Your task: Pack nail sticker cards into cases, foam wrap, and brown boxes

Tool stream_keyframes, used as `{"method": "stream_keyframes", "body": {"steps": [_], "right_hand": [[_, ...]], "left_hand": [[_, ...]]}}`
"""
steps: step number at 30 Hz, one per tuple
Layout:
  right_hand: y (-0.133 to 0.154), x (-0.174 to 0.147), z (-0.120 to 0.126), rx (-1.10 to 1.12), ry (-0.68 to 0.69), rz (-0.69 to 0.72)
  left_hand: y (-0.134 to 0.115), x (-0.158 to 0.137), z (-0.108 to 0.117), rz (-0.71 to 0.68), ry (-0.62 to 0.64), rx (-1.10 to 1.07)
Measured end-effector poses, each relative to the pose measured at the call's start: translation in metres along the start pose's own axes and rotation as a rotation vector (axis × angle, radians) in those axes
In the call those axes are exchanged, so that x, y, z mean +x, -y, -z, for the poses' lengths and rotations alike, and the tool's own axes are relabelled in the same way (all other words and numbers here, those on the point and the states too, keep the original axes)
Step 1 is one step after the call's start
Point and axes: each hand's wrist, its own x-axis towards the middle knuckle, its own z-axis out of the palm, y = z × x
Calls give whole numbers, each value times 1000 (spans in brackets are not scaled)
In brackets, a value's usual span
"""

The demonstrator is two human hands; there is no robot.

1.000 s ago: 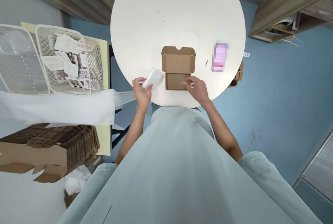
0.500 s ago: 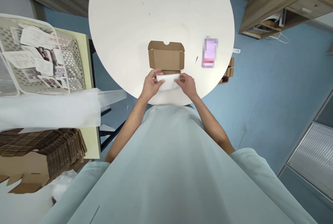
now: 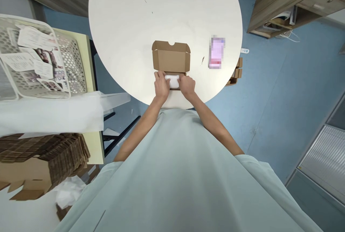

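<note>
An open brown cardboard box (image 3: 172, 59) lies near the front edge of the white round table, its lid raised away from me. In its lower part sits a white wrapped bundle (image 3: 173, 81); what the wrap covers is hidden. My left hand (image 3: 162, 84) is closed at the bundle's left end, thumb pressed on the white wrap. At the right end my right hand (image 3: 187, 84) grips the bundle the same way, fingers curled. Both hands hide the box's side walls.
On the table's right lies a blurred pink-purple phone-like item (image 3: 216, 52). At left, a yellow table (image 3: 94, 147) bears a white basket (image 3: 77, 63) of cards, a roll of white wrapping sheet (image 3: 54, 113) and stacked flat cardboard boxes (image 3: 64, 156). Small brown boxes (image 3: 237, 72) show beyond the table's right edge.
Both hands have moved closer together and slightly forward. The white bundle has gone from in front of the box down into its lower part, and looks more compact.
</note>
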Motion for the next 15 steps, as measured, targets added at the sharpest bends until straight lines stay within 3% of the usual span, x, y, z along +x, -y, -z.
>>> {"method": "stream_keyframes", "body": {"steps": [5,8,11,15], "right_hand": [[5,0,1,-60,30,9],[1,-4,7,-39,5,32],[-13,-8,20,80,-135,52],[-37,7,40,282,-322,76]], "left_hand": [[-4,1,-7,20,10,110],[-9,2,2,16,21,155],[-14,11,24,-56,-61,109],[-13,45,53,-132,-150,-14]]}}
